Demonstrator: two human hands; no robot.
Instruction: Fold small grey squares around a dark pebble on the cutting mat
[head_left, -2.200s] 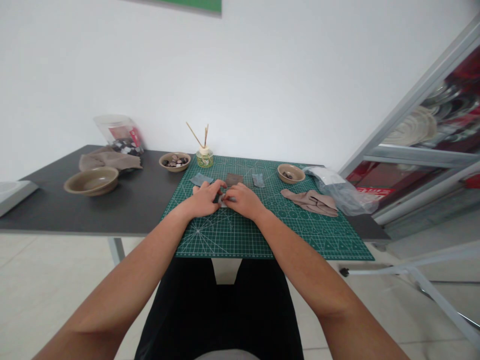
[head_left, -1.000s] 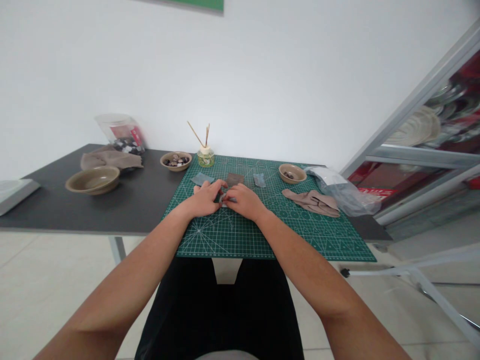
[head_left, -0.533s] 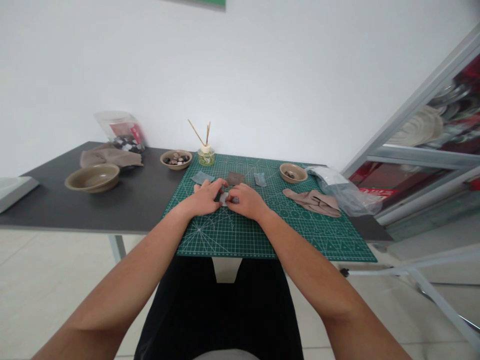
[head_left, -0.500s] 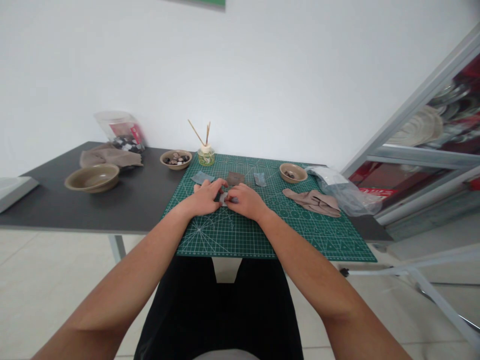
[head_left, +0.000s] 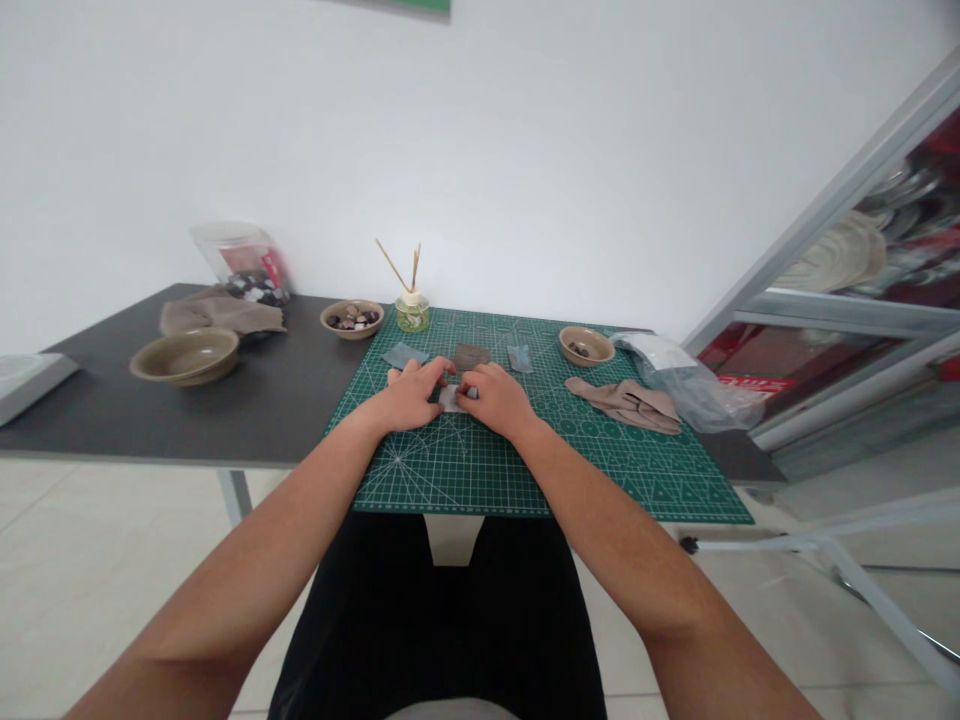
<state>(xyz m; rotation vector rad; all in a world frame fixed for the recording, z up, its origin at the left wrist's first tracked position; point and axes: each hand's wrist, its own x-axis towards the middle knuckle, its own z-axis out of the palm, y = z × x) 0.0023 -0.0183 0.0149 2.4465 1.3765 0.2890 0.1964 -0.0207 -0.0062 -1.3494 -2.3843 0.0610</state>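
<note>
A pale grey sheet, perhaps sandpaper, lies on the green cutting mat between my hands. My left hand rests at its left edge, thumb and fingers apart, the fingertips touching the sheet. Over the sheet's right part, my right hand is closed in a pinch on a small dark stone, mostly hidden by the fingers. Just beyond my hands lie a brown square sheet and two blue-grey sheets, one on the left and one on the right.
A bowl of stones and a reed diffuser stand at the back left. To the right are a bowl with few stones, a brown cloth and a plastic bag. An empty bowl sits far left.
My right hand has shifted slightly to the right over the pale sheet, and more of the sheet shows. My left hand has stayed in place.
</note>
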